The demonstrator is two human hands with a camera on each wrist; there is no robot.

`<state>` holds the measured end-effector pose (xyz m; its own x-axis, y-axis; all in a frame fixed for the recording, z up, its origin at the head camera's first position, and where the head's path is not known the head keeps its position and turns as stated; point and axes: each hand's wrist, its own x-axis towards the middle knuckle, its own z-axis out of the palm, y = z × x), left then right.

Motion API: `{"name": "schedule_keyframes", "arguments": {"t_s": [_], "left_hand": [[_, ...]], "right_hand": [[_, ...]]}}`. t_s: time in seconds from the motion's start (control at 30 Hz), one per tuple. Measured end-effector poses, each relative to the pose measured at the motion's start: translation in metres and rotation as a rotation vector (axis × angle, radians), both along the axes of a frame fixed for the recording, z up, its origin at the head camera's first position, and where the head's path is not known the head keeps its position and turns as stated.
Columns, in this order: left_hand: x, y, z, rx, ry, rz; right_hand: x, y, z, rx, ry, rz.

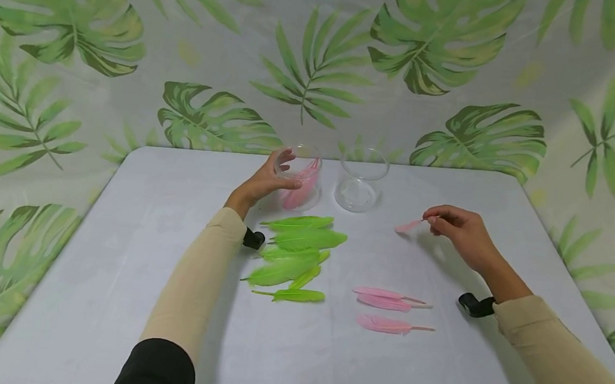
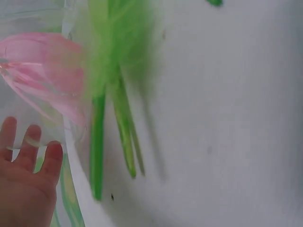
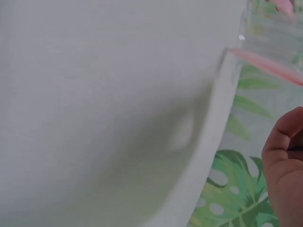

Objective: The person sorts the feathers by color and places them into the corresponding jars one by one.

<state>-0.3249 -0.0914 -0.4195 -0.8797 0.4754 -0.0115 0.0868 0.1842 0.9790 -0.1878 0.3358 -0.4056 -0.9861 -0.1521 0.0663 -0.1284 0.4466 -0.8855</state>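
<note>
At the back of the table, my left hand (image 1: 260,182) grips a clear plastic cup (image 1: 316,200) from its left side, thumb in front and fingers behind. Several pink feathers (image 1: 301,189) lean inside that cup, quills up. My right hand (image 1: 465,233) pinches one pink feather (image 1: 407,226) by its quill above the table, with the vane pointing left. Between the hands stands a second clear cup (image 1: 342,190), upright, with no feather showing in it. In the right wrist view the pinched feather (image 3: 270,68) overlaps a cup wall, and the right fingers (image 3: 286,130) are curled.
Several green feathers (image 1: 306,239) lie in a column in front of the left cup, beside the left forearm. Three pink feathers (image 1: 383,325) lie nearer the front, right of centre. A white cloth covers the table (image 1: 115,260); behind it hangs a leaf-print curtain (image 1: 330,54).
</note>
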Motion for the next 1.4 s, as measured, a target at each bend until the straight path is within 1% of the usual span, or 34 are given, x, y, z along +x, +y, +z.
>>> {"name": "schedule_keyframes", "arguments": {"t_s": [0.17, 0.37, 0.47, 0.57, 0.73, 0.9, 1.0, 1.1, 1.27, 1.4], "left_hand": [[0.000, 0.000, -0.001, 0.050, -0.019, 0.018], [0.000, 0.004, -0.002, 0.081, -0.031, 0.035], [0.000, 0.005, -0.004, 0.091, -0.037, 0.034], [0.000, 0.005, -0.004, 0.095, -0.037, 0.025], [-0.002, 0.002, -0.003, 0.101, -0.041, 0.003], [-0.001, -0.001, -0.002, 0.101, -0.039, -0.008], [-0.001, 0.000, -0.002, 0.099, -0.028, -0.006], [-0.001, 0.001, -0.002, 0.100, -0.025, 0.001], [0.001, 0.002, -0.003, 0.101, -0.022, 0.015], [0.002, 0.002, -0.004, 0.103, -0.021, 0.025]], "right_hand": [[-0.015, -0.002, 0.012, -0.058, -0.001, -0.062], [-0.031, -0.001, 0.030, -0.086, 0.023, -0.093], [-0.038, -0.001, 0.042, -0.140, 0.025, -0.103], [-0.047, -0.004, 0.055, -0.253, 0.039, -0.093], [-0.064, -0.017, 0.084, -0.483, 0.066, -0.034], [-0.081, -0.041, 0.111, -0.592, 0.050, -0.003], [-0.093, -0.061, 0.123, -0.605, 0.050, 0.014], [-0.103, -0.083, 0.133, -0.610, 0.045, 0.039], [-0.118, -0.120, 0.140, -0.573, 0.035, 0.090], [-0.128, -0.147, 0.141, -0.527, 0.000, 0.089]]}}
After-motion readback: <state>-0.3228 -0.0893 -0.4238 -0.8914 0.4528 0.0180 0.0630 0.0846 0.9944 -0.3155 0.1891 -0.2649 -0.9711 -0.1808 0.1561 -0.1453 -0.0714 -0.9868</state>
